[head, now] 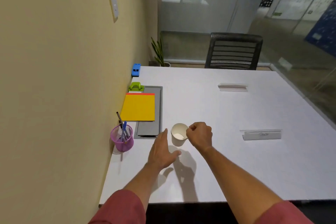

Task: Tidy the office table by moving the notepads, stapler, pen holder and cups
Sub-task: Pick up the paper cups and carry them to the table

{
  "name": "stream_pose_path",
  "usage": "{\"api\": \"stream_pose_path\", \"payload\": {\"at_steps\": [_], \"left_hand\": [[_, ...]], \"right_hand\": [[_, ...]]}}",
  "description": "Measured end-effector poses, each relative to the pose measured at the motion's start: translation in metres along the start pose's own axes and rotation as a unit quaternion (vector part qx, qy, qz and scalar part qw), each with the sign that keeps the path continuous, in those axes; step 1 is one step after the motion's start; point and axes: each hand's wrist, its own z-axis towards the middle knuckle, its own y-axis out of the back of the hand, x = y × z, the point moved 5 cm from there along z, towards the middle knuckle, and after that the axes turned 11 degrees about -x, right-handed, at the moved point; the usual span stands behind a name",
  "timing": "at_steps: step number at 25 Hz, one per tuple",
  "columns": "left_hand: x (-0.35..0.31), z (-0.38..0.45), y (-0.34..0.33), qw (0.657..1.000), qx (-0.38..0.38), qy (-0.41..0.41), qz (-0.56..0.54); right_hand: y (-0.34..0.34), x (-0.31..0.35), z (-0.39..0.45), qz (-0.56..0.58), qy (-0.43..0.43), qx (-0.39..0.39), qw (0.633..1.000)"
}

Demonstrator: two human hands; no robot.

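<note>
- White paper cup (179, 135) is seen upright near the front of the desk (227, 160), its rim pinched by the curled fingers of the right hand (200, 135); only a white bottom is seen inside it
- Left hand (162, 152) is held open just left of the cup, fingers straight and thumb spread, nothing gripped; whether it touches the cup cannot be told
- Purple mesh pen holder (122, 140) is placed at the desk's left edge by the wall, with several pens (123, 129) standing in it
- Yellow notepad (138, 107) with a red top edge is laid behind the holder, partly over a grey cable tray (154, 114) sunk in the desk
- Green hole punch-like tool (136, 86) is set behind the notepad, and a blue stapler (136, 69) further back at the far corner
- Two clear name-plate stands (261, 134) are placed on the right half, well apart from the cup
- Black mesh chair (234, 51) is seen beyond the far edge, a potted plant (158, 52) in the corner
</note>
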Motion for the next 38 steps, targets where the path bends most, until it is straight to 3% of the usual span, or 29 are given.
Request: {"api": "stream_pose_path", "payload": {"at_steps": [8,15,23,38], "left_hand": [[-0.087,0.037,-0.063,0.995,0.059,-0.074,-0.019],[-0.147,0.053,-0.134,0.989,0.072,-0.05,-0.119],[-0.176,0.064,-0.178,0.983,0.052,0.005,-0.173],[-0.187,0.096,-0.199,0.986,0.069,-0.029,-0.149]], "right_hand": [[0.073,-0.053,0.06,0.026,-0.061,-0.081,0.995],[0.115,-0.1,0.119,0.04,-0.074,-0.075,0.994],[0.13,-0.139,0.153,0.061,-0.08,-0.036,0.994],[0.133,-0.158,0.179,0.049,-0.116,-0.067,0.99]]}}
